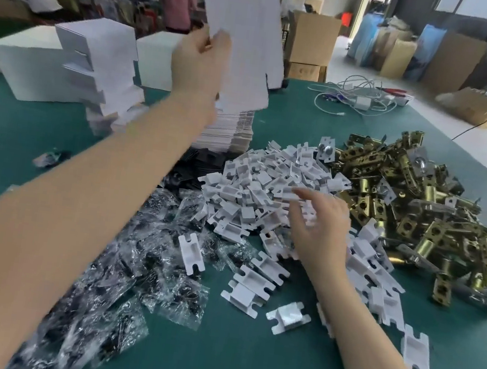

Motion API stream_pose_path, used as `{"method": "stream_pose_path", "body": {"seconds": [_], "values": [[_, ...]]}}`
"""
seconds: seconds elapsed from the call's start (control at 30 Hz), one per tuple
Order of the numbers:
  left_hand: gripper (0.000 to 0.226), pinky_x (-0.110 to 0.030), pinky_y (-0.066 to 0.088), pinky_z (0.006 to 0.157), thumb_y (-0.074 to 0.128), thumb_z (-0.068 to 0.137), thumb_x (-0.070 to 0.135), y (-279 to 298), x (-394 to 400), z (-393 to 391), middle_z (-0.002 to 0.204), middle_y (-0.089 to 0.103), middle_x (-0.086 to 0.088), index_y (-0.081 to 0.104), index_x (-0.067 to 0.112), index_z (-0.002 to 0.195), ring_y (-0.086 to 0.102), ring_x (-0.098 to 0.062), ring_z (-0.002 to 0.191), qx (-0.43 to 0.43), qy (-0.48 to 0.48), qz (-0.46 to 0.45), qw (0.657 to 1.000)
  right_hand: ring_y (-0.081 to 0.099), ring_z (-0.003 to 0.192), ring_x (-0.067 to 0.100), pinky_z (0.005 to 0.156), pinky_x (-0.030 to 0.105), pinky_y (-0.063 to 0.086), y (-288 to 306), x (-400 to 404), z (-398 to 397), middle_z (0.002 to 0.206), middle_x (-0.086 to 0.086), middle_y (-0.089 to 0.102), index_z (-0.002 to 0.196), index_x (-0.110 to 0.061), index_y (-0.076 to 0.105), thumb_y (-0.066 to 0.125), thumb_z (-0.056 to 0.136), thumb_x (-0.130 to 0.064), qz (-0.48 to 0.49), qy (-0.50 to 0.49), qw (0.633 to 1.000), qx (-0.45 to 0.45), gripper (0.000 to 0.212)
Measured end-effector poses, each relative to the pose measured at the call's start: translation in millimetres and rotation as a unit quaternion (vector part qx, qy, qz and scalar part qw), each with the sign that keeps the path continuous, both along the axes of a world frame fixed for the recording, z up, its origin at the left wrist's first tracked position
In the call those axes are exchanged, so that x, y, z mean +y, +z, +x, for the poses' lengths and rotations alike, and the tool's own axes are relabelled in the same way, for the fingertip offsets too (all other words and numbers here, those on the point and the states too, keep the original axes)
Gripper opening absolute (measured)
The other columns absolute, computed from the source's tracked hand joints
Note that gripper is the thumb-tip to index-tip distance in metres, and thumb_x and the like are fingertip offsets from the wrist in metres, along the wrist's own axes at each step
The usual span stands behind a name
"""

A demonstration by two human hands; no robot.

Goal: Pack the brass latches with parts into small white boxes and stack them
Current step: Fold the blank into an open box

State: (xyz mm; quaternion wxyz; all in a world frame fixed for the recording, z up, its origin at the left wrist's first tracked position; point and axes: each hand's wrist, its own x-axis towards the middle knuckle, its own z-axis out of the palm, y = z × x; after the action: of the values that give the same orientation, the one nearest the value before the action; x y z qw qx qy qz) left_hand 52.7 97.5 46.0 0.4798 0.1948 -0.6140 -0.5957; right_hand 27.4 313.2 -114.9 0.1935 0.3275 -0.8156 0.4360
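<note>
My left hand [200, 64] is raised above the table and pinches a flat, unfolded white box blank [244, 29] by its lower left edge. The blank hangs over a stack of flat blanks [230, 133]. My right hand [317, 222] reaches into the heap of white plastic inserts [260, 186], fingers curled among the pieces; blur hides whether it holds one. A pile of brass latches [412, 206] lies to the right of the inserts. Clear bags of dark small parts [146, 252] lie at the lower left.
Folded white boxes [96, 66] are stacked at the back left of the green table [244, 354]. White cables and a charger [362, 99] lie at the far right edge. Cardboard cartons [312, 38] stand beyond the table. People work in the background.
</note>
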Motion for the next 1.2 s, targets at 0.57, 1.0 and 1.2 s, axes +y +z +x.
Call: {"method": "stream_pose_path", "body": {"seconds": [0.57, 1.0, 1.2], "values": [[0.029, -0.037, 0.053, 0.075, 0.037, 0.105, 0.011, -158, 85, 30, 0.113, 0.066, -0.015, 0.058, 0.012, 0.125, 0.064, -0.027, 0.092, -0.074, -0.139, 0.26, 0.953, 0.051, 0.122, 0.016, 0.098, 0.015, 0.034, -3, 0, -10, 0.14, 0.005, 0.055, 0.145, -0.015, 0.046, 0.05, 0.094, -0.002, 0.092, 0.067, 0.989, -0.095, 0.053], [0.037, -0.035, 0.058, 0.065, 0.032, 0.107, 0.029, -169, 60, 38, 0.113, 0.074, -0.005, 0.057, 0.033, 0.134, 0.071, -0.025, 0.093, 0.062, -0.276, 0.354, 0.891, 0.044, 0.131, 0.03, 0.1, 0.046, 0.043, 9, -10, -8, 0.156, 0.007, 0.033, 0.14, -0.022, 0.053, 0.063, 0.092, -0.026, 0.229, 0.105, 0.967, 0.028, 0.05], [0.047, -0.039, 0.054, 0.079, 0.04, 0.097, 0.016, -169, 63, 44, 0.126, 0.068, -0.011, 0.052, 0.033, 0.14, 0.066, -0.032, 0.103, 0.107, -0.367, 0.353, 0.854, 0.06, 0.114, 0.037, 0.087, 0.048, 0.051, 4, -10, 6, 0.133, 0.016, 0.06, 0.134, -0.015, 0.059, 0.062, 0.09, -0.016, 0.262, 0.076, 0.954, 0.128, 0.045]]}}
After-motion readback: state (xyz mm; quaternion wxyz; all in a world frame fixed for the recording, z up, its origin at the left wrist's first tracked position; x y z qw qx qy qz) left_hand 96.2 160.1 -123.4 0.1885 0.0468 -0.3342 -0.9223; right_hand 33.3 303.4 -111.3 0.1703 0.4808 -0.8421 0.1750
